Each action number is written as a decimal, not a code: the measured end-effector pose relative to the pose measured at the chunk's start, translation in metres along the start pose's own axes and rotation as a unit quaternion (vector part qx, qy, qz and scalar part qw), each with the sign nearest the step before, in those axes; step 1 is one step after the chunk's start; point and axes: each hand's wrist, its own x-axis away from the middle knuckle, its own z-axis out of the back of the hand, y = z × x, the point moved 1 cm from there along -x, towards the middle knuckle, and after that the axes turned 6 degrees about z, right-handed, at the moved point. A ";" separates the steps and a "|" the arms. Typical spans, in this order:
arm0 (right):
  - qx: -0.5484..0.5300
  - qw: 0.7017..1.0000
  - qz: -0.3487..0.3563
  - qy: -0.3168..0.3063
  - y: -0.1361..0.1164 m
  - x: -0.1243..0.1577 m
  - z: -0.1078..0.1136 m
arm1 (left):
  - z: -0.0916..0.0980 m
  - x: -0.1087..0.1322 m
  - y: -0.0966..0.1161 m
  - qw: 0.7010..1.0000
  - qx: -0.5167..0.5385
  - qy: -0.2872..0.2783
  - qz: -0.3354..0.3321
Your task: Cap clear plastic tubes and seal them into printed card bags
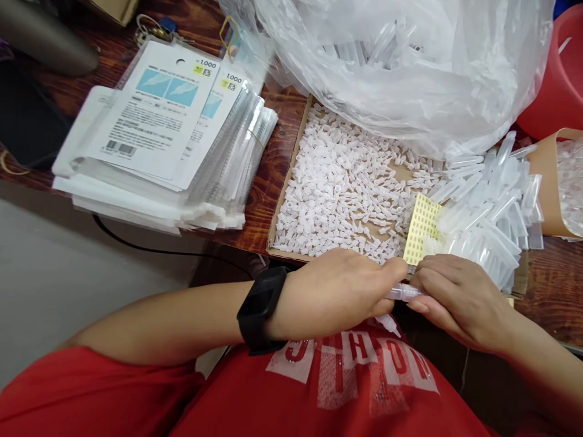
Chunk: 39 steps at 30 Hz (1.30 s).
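My left hand (pixel 339 291) and my right hand (pixel 455 297) meet just below the table edge, both closed around one small clear plastic tube (pixel 403 293) held level between them. A small white tip (pixel 389 323) sticks out under my left hand. A black watch (pixel 259 309) is on my left wrist. Right above the hands lies a shallow cardboard tray (pixel 285 194) full of small white caps (pixel 341 188). A pile of clear tubes (pixel 492 206) rests at its right end, with a yellow perforated sheet (pixel 421 227) beside them.
A stack of packaging cards in clear sleeves (pixel 168 133) lies on the wooden table (pixel 268 176) at left. A big clear plastic bag (pixel 410 67) of tubes fills the back. A red tub (pixel 560 79) stands at far right. A black cable (pixel 150 246) hangs below the table edge.
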 end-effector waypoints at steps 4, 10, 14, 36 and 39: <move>0.078 0.996 0.043 0.003 0.002 0.000 0.000 | -0.004 -0.001 -0.002 1.000 -0.006 0.013 -0.010; -0.026 0.999 -0.020 -0.019 -0.005 -0.011 -0.003 | -0.015 -0.007 -0.004 0.999 -0.012 0.035 -0.029; -0.077 0.994 -0.073 -0.013 0.009 -0.003 0.017 | -0.011 -0.011 -0.011 0.993 0.100 0.013 0.062; 0.214 0.757 -0.617 -0.013 0.227 0.133 0.093 | -0.009 -0.004 -0.018 0.732 0.662 -0.108 0.116; 0.225 0.790 -0.565 0.079 0.204 0.130 0.096 | -0.006 -0.003 -0.019 0.752 0.636 -0.115 0.130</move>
